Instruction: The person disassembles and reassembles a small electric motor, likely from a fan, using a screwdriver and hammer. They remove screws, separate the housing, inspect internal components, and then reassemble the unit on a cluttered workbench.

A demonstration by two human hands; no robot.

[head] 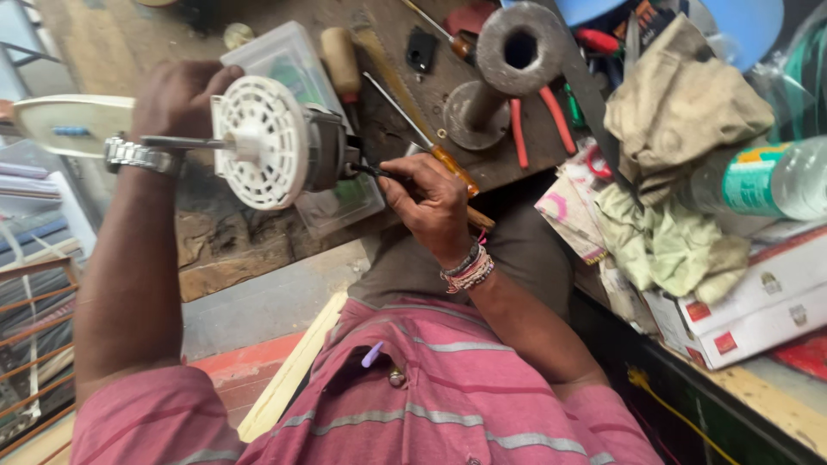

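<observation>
My left hand [177, 96] grips a fan motor assembly [280, 142] with a round white slotted cover and a metal shaft pointing left. A steel wristwatch sits on that wrist. My right hand [428, 202] holds a thin dark tool [372, 171] whose tip touches the grey back of the motor. Beaded bracelets circle the right wrist. The motor is held above a worn wooden workbench [233, 245].
A clear plastic box [289, 56] lies under the motor. Screwdrivers [431, 142], red-handled pliers [538, 120], a grey metal pipe stand [508, 60], crumpled rags [680, 120], a plastic bottle [767, 176] and white cartons [758, 310] crowd the bench to the right.
</observation>
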